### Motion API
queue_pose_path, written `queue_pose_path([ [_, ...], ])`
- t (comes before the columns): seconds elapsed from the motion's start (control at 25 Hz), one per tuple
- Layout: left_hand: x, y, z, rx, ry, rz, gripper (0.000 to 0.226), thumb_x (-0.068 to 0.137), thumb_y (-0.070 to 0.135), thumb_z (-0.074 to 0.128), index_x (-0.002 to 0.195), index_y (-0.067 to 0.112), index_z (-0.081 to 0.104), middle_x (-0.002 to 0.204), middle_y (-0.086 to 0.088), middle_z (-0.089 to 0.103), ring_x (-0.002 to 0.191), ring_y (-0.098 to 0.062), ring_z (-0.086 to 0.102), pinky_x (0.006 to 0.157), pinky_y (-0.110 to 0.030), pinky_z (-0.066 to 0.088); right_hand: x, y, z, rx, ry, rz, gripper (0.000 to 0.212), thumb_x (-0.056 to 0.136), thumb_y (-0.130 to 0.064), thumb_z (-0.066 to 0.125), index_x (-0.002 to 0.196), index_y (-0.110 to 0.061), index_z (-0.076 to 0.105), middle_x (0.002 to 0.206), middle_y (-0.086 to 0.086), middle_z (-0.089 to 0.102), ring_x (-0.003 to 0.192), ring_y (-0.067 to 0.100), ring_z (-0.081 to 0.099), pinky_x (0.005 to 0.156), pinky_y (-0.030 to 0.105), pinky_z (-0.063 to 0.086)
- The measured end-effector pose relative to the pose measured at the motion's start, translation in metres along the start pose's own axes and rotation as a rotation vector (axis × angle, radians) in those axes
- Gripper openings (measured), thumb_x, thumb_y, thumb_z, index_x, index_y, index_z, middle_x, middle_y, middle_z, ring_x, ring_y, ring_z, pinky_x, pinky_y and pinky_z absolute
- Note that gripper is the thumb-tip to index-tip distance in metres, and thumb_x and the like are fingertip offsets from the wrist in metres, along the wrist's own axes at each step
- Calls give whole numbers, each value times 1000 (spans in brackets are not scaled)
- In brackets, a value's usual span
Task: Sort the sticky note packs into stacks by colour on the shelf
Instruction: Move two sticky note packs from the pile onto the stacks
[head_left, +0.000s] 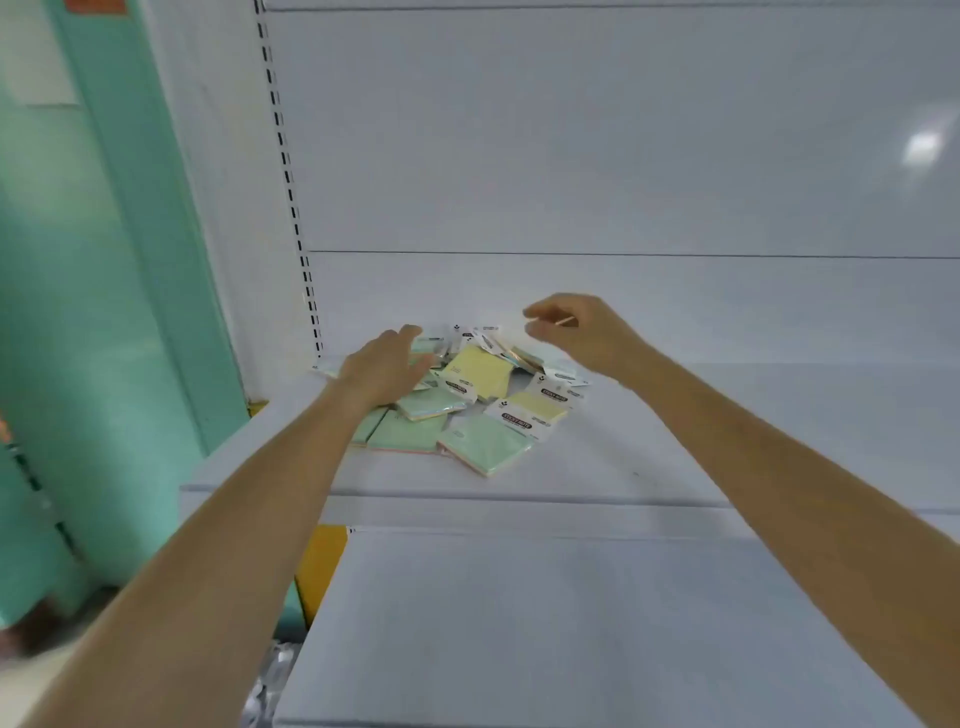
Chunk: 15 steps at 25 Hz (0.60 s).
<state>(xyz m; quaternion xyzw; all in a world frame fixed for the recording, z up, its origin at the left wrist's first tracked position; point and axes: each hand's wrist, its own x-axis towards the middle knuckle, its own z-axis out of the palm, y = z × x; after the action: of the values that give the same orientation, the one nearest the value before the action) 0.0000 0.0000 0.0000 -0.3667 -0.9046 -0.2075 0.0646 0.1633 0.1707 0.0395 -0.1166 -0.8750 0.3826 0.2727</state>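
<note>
I see left grip (383, 370) spread flat on sticky note packs (480, 371), frame centre; right grip (576, 330) curled above them, can't tell if it holds anything.

shelf (675, 457): smooth white painted metal, matt
back panel (571, 156): same white finish, slight sheen
sticky note packs (480, 371): pastel paper in glossy clear plastic wrap

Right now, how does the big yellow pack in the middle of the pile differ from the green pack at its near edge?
The yellow pack is pale yellow and lies on top of the pile; the green pack is mint and lies at the front. The yellow pack is near the left hand; the green pack lies away from it. Both are square; neither is gripped.
</note>
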Motion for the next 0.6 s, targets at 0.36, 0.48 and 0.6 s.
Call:
queue_pose_path([
  [0.36,37,2,27,30,-133,92,48,92,34,44,138,22,36,140,-11,45,127,-30,45,102,-44,41,4,77,49,-533,-18,600,61,79,-51,57,129,-20,42,131,13,46,124,33,37,99,38,33],
  [0.48,54,7,35,51,-187,97,48,92,37,43,137,23,36,139,-11,47,126,-31,46,102,-46,41,7,81,60,-429,-73,555,55,82,-40,58,133,-29,41,137,5,47,128,30,36,103,37,31],
  [0.6,67,10,45,67,-220,88,51,91,41,44,136,18,37,137,-13,50,123,-32,48,101,-46,41,10,85,64,-317,-22,469,52,82,-27,59,131,-25,44,138,2,49,127,25,43,103,35,37],
])
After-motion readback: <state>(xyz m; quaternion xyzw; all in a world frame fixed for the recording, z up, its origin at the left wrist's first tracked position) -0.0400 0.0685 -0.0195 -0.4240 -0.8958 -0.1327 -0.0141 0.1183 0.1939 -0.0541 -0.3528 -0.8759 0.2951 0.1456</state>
